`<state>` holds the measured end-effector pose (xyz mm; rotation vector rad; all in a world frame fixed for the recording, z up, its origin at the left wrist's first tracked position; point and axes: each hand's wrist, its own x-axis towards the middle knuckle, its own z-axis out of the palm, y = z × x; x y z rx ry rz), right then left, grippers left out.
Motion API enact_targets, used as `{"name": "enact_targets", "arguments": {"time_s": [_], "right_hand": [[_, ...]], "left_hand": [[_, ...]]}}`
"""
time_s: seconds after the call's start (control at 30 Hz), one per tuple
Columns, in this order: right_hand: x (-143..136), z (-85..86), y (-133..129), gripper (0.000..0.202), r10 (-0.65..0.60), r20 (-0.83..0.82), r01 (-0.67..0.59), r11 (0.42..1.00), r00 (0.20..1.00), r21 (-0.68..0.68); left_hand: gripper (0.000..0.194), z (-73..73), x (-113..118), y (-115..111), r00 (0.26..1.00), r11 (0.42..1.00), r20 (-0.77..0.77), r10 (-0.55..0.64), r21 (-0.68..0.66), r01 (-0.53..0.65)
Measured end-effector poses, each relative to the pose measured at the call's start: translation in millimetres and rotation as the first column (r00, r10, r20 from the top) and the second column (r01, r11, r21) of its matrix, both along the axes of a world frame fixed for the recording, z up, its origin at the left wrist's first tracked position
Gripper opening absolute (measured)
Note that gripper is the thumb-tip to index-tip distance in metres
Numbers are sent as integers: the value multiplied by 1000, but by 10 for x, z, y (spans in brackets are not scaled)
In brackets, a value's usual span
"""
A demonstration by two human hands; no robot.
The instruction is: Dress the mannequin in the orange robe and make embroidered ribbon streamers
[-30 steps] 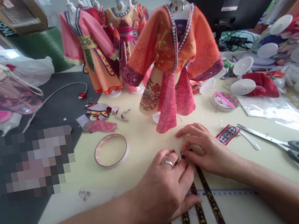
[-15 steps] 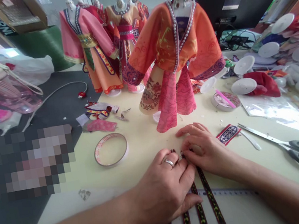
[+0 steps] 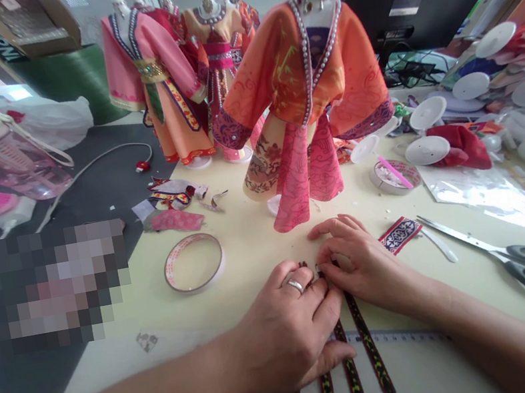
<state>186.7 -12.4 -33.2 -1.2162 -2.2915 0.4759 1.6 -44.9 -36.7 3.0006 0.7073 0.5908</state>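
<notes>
Several narrow dark ribbons (image 3: 368, 340) with a green and red pattern lie side by side at the front of the table, their pointed ends towards me. My left hand (image 3: 285, 324), with a ring on one finger, lies across the ribbons and covers their middle parts. Its fingertips are closed at the upper ends. Touching it, my right hand (image 3: 357, 254) pinches the upper end of a ribbon between thumb and forefinger. What exactly lies between the fingertips is partly hidden. A ruler (image 3: 399, 337) lies beneath the ribbons.
Ahead stands a dress form in an orange robe (image 3: 296, 82), with more dressed forms behind. To the right lie scissors (image 3: 492, 247) and a patterned trim piece (image 3: 400, 235). A tape roll (image 3: 197, 289) and fabric scraps (image 3: 177, 218) lie left. A pink cup (image 3: 7, 160) stands far left.
The view has shifted very slightly. Both hands keep nearly the same place and grip on the ribbons.
</notes>
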Motion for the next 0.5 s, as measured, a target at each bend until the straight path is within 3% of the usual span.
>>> {"name": "enact_targets", "arguments": {"time_s": [0.5], "right_hand": [[19,-24,10,17,2,18,-2,1000,1000,-6]], "left_hand": [[56,-17,5,15,998,998,30,60,1,-60]]}}
